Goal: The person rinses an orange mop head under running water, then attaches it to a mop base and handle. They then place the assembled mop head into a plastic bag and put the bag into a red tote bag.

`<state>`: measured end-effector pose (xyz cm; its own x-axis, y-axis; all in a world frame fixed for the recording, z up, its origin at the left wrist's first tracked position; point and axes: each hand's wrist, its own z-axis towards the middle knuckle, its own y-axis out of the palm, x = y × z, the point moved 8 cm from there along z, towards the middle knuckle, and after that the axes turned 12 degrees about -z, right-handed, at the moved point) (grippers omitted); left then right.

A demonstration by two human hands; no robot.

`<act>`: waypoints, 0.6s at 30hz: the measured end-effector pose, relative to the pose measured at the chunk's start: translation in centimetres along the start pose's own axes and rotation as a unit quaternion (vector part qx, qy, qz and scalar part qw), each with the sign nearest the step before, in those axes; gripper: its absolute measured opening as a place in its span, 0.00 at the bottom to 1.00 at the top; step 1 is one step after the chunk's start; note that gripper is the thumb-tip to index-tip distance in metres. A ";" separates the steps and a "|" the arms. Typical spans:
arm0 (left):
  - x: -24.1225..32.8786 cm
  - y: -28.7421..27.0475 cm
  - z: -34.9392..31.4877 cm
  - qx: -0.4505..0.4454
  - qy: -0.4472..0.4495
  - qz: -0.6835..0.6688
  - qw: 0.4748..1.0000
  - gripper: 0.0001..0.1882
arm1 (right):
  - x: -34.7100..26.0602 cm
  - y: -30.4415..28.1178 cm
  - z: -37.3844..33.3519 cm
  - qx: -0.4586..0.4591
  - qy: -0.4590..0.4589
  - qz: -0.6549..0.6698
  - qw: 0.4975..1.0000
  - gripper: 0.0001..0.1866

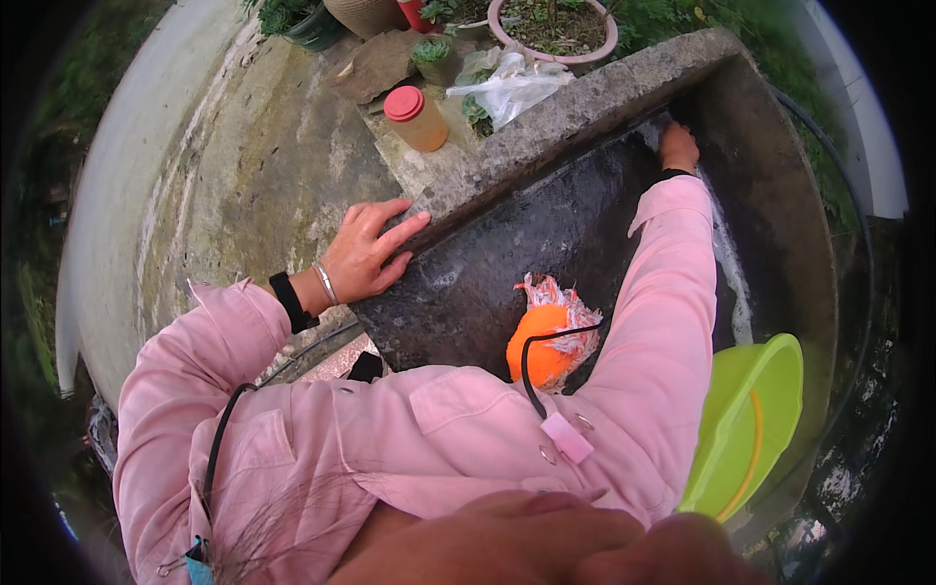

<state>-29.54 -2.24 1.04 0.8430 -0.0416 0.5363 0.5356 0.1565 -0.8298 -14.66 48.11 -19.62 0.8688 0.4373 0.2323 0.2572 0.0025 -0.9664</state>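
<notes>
My left hand (363, 252) lies with spread fingers on the near left end of the rough rim of a dark stone basin (595, 90), holding nothing. Deep in the basin's far right corner, my right hand (678, 148) is closed against the wet floor. Its fingers curl down, and whatever they grip is hidden. White suds (653, 133) show beside that hand, and a foamy streak runs along the right side. Nearer to me in the basin are a bright orange rounded object (539, 341) and a bunch of white and pink shredded strands (575, 317).
A lime-green plastic basin (765, 419) stands tilted at the right. Beyond the rim are a jar with a red lid (416, 119), a clear plastic bag (517, 86) and several potted plants, one in a pink pot (604, 44). A dark hose (858, 195) curves along the right.
</notes>
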 end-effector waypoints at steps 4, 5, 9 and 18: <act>0.0 -0.1 -0.2 -0.001 -0.012 0.006 1.000 0.34 | 0.4 -1.7 -2.3 0.095 0.023 -0.013 0.995 0.12; 0.0 -0.1 -0.2 -0.001 -0.012 0.005 1.000 0.34 | 0.7 -2.4 -3.1 0.143 0.013 0.016 0.990 0.12; -0.2 0.1 -0.3 -0.002 -0.018 -0.003 1.000 0.34 | 1.8 -2.7 -4.8 0.192 -0.082 0.097 0.973 0.11; -0.3 0.4 -0.2 -0.006 -0.024 -0.005 1.000 0.34 | 1.1 0.0 -4.5 0.040 -0.172 -0.030 0.984 0.22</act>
<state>-29.53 -2.35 0.55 0.8346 0.0051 0.5508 0.5444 0.1451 -0.8262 -11.73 44.52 -18.90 0.6550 0.7122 0.2523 0.2577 0.1034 -0.9607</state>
